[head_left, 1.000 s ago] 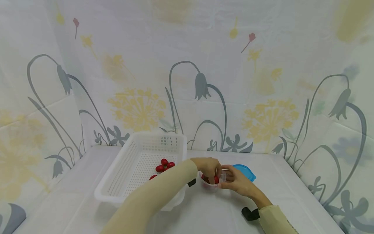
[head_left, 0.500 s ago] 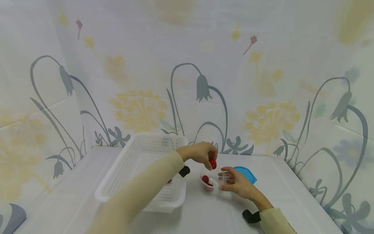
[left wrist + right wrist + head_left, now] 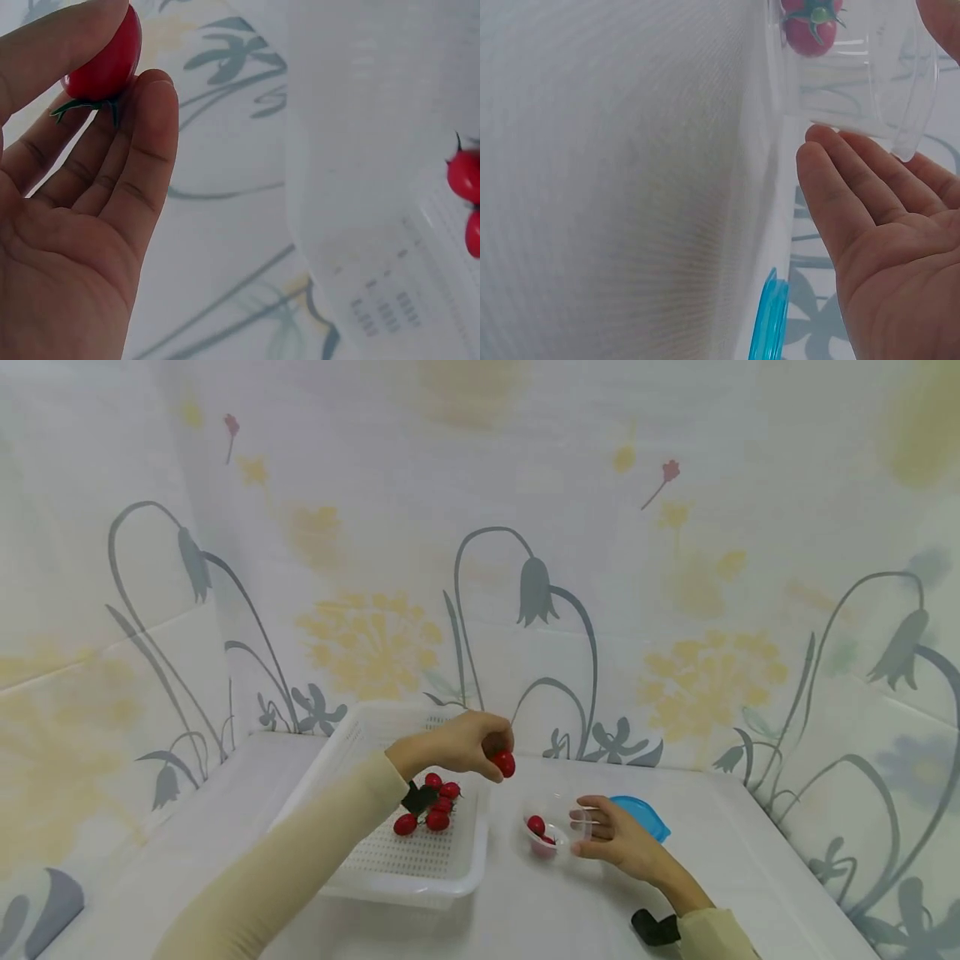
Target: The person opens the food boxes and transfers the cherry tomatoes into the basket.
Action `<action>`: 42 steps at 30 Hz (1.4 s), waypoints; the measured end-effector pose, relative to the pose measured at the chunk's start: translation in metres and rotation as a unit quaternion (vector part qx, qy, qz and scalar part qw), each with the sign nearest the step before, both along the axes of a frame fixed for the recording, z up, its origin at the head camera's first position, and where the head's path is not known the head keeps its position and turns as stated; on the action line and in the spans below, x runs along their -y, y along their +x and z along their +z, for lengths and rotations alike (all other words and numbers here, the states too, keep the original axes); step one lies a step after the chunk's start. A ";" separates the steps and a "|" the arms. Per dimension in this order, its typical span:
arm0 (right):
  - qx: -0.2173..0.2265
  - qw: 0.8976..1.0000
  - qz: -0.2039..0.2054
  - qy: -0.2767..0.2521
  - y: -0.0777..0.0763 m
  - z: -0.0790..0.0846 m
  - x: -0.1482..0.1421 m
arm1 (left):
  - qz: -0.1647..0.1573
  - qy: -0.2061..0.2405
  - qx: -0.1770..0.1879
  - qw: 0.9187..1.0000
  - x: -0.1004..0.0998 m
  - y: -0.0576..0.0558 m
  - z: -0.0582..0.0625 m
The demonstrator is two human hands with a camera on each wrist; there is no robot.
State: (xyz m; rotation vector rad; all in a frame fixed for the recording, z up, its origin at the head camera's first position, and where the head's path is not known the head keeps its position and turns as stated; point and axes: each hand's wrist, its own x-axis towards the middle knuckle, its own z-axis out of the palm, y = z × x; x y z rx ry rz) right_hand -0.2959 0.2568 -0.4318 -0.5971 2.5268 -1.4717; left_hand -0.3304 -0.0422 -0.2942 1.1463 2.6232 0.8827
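Note:
A red cherry tomato (image 3: pixel 504 764) with a green calyx is pinched between the thumb and fingers of my left hand (image 3: pixel 461 745). That hand is in the air over the right rim of a white perforated basket (image 3: pixel 474 868). Inside the basket lie several more cherry tomatoes (image 3: pixel 437 820). To the right, a clear plastic cup (image 3: pixel 558 806) stands on the table with a few cherry tomatoes (image 3: pixel 536 825) in it. My right hand (image 3: pixel 626 843) is at the cup's right side, fingers fairly straight and thumb apart; in the right wrist view the fingertips are close to its wall, contact uncertain.
A blue lid (image 3: pixel 641 817) lies on the white tabletop (image 3: pixel 555 918) behind the right hand. Black straps (image 3: pixel 654 928) sit at the wrists. A flower-printed cloth (image 3: pixel 375 643) hangs behind the table.
My left hand has come up out of the cup with a cherry tomato and moved left to the basket's edge. The right hand has stayed beside the cup.

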 end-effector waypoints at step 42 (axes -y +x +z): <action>-0.001 1.000 0.009 -0.006 0.001 0.002 0.000 | 0.138 -0.107 0.103 0.979 0.094 -0.016 -0.081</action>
